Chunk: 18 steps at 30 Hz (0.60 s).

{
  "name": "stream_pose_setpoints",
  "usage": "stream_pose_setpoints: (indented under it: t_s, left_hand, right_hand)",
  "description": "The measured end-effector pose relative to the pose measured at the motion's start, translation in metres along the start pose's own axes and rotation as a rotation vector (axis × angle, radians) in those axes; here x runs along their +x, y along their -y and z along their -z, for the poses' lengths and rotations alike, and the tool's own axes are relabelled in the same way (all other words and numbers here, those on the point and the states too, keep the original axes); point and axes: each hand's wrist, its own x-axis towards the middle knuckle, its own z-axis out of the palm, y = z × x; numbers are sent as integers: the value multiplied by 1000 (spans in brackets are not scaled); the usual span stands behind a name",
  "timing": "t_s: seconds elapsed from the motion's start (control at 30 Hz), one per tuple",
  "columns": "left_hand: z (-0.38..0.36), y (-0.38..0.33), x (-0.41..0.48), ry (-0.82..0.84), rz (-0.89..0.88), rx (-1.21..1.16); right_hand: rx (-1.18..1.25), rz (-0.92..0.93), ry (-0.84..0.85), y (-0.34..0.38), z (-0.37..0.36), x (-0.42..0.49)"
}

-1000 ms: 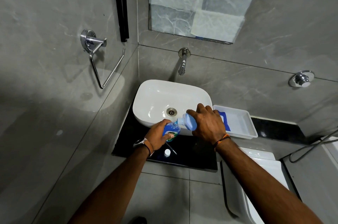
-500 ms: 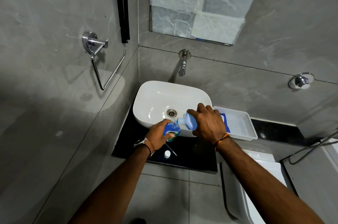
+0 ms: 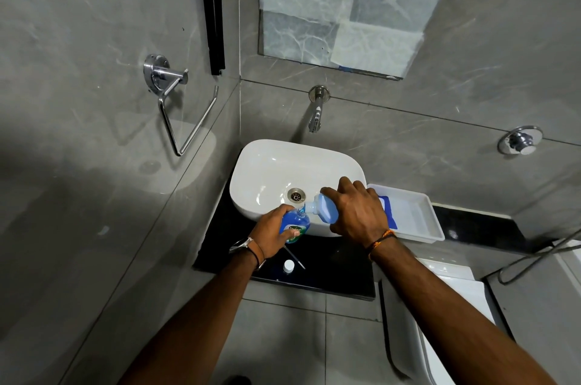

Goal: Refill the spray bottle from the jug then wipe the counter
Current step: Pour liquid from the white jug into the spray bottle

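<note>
Head view: I see both bottles at the front rim of the sink [image 3: 267,164].
Hidden: right hand [image 3: 358,211] covers most of the jug [image 3: 325,211].
Jug axis: tilted, spout leftward onto the spray bottle [image 3: 295,226] mouth.
Left hand [image 3: 272,232]: clamped around the spray bottle.
Right hand: gripping the jug.

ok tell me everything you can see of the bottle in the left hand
The spray bottle is small, rounded, clear plastic showing blue liquid, with a green and white label whose text is unreadable. It stands about upright at the front of the white basin, above the black counter. Its top is off, the neck open. The left hand wraps its left side. The pale blue jug, tipped by the right hand, has its spout at the neck.
</note>
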Motion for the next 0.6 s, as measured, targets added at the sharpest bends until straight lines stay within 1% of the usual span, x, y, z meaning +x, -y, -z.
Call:
stream_pose_setpoints:
  t_s: [0.6]
  left_hand:
    - [0, 1, -1, 16, 2, -8]
  right_hand:
    - [9, -12, 17, 1, -3, 0]
